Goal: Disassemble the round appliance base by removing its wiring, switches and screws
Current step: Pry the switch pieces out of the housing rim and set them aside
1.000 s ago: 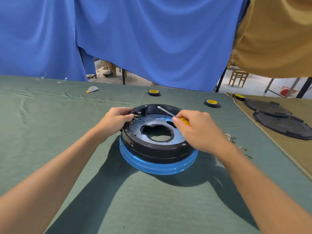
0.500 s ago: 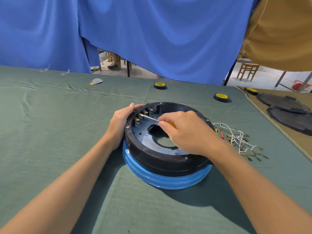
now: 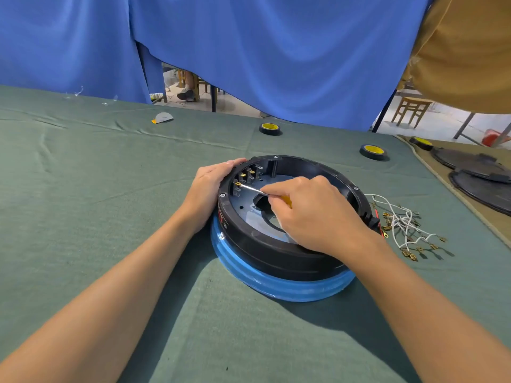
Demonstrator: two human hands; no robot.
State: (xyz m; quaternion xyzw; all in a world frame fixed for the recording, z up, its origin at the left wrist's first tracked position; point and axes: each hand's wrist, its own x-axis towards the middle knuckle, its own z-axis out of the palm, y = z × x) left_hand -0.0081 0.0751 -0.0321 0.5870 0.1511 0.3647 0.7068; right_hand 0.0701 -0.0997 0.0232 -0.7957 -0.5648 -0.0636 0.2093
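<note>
Here the round appliance base (image 3: 276,261) lies flat at the middle of the frame, open side up, its black ring on a blue band. There is one screwdriver (image 3: 252,189). Its long axis runs from centre frame toward the left, and its tip points left at the switches (image 3: 246,176) on the inner wall, where at least three brass terminals show. The right hand (image 3: 312,214) pinches the screwdriver's yellow handle. The left hand (image 3: 210,186) grips the base's left rim, fingers curled over its edge. One tangle of loose white wires (image 3: 406,228) lies just right of the base. Three tape rolls (image 3: 269,129) sit farther back, and two black discs (image 3: 486,192) lie at the right edge.
</note>
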